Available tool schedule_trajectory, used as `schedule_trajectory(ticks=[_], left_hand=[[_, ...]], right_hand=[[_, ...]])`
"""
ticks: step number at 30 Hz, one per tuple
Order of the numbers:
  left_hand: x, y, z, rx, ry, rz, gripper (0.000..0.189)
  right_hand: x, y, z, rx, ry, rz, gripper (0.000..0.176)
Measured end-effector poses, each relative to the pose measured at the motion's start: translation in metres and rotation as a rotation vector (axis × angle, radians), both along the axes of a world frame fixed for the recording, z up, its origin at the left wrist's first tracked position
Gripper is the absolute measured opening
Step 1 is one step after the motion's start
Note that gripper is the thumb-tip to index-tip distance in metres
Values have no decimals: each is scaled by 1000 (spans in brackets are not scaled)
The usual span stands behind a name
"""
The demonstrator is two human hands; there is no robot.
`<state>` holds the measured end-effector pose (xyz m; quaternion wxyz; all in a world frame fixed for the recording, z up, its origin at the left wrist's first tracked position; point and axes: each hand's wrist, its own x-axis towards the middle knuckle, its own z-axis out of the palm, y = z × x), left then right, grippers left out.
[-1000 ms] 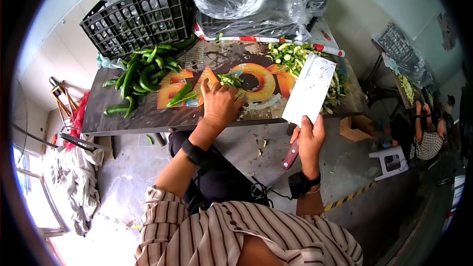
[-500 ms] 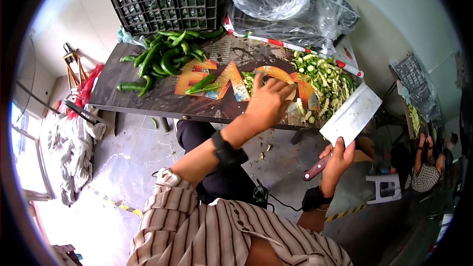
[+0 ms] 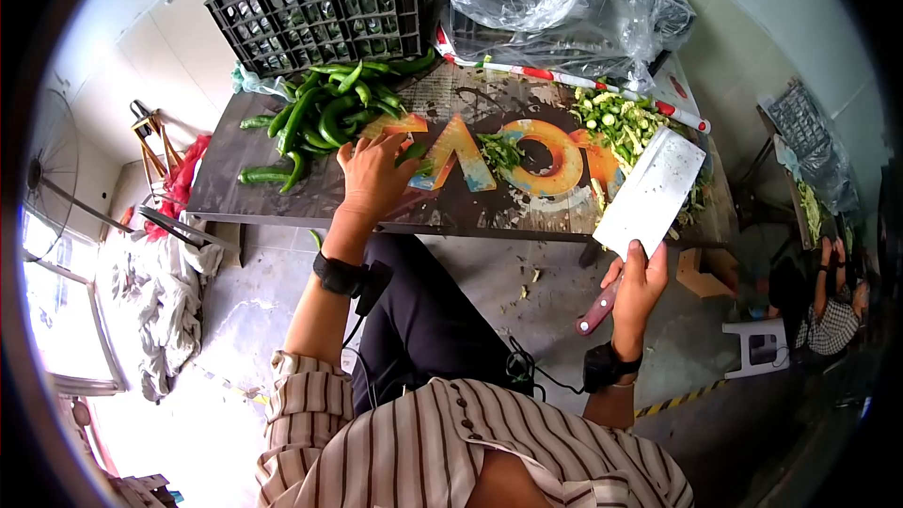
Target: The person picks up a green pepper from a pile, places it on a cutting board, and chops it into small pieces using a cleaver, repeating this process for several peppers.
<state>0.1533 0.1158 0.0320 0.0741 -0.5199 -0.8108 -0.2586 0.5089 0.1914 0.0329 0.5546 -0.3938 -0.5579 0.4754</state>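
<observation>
My right hand [image 3: 641, 290] is closed round the dark red handle of a cleaver [image 3: 651, 193], its broad blade raised over the right end of the table. My left hand [image 3: 374, 177] is over the table's left half, fingers apart, partly covering a green pepper [image 3: 417, 152] near the thumb. Just beyond the fingertips lies a heap of whole long green peppers [image 3: 324, 113]. Chopped pepper pieces [image 3: 621, 127] are piled at the right, partly behind the blade. Some green scraps [image 3: 501, 150] rest on the painted letters mid-table.
A black plastic crate [image 3: 315, 14] stands behind the peppers, with clear plastic sheeting [image 3: 564, 0] beside it. A red and white strip [image 3: 564, 78] runs along the back of the table [image 3: 470, 216]. At the far right sit another person [image 3: 832, 310] and a grey stool [image 3: 755, 348].
My left hand has moved left from the middle of the table to the edge of the whole-pepper heap. The cleaver stays in my right hand, with its blade slightly shifted left in view.
</observation>
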Motion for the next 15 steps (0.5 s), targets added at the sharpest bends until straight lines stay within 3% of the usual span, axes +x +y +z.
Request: schedule_trajectory(ticks=[5, 10, 15], left_hand=[[-2, 2, -11, 1, -59, -35, 37], [11, -5, -11, 236, -62, -84, 33], [16, -13, -12, 230, -66, -93, 33]], right_hand=[[-1, -1, -2, -6, -25, 17, 18], [-4, -4, -4, -7, -36, 37, 17], [-7, -4, -4, -33, -36, 46, 17]])
